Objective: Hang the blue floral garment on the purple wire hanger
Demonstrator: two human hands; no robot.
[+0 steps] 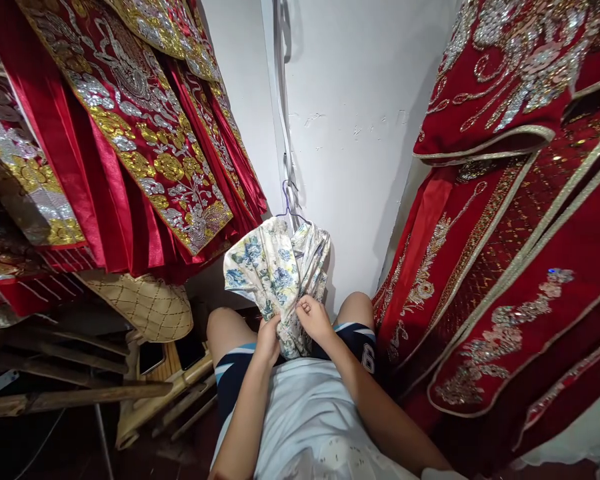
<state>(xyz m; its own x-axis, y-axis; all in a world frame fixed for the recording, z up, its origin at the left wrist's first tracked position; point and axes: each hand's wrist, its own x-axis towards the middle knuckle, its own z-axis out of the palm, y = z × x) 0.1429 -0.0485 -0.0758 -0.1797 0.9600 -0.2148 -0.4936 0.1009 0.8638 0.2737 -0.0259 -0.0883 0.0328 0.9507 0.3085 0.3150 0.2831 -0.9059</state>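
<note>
A cream short-sleeved garment printed with blue flowers point(280, 270) hangs in front of the seated person, its lower end gathered between two bare knees point(229, 327). A thin dark purple hanger point(286, 208) carries it close to a plain white wall point(353, 167).

The left forearm point(247, 407) rises almost straight from beside the pale T-shirt point(305, 387). At its end, the left hand point(269, 340) is closed around the garment's gathered lower part, thumb side up and in front; most of its fingers are hidden by cloth.

The right forearm point(373, 400) slants inward from the lower right, the wrist roughly in line with it. The right hand point(314, 318) sits slightly higher than the left, back upward, fingers curled well in, with their tips and thumb pinching the front of the garment. The two hands are near each other but apart, with printed cloth between them.

Red sequined costumes point(145, 153) hang to the left, and a red beaded gown point(500, 247) to the right.
</note>
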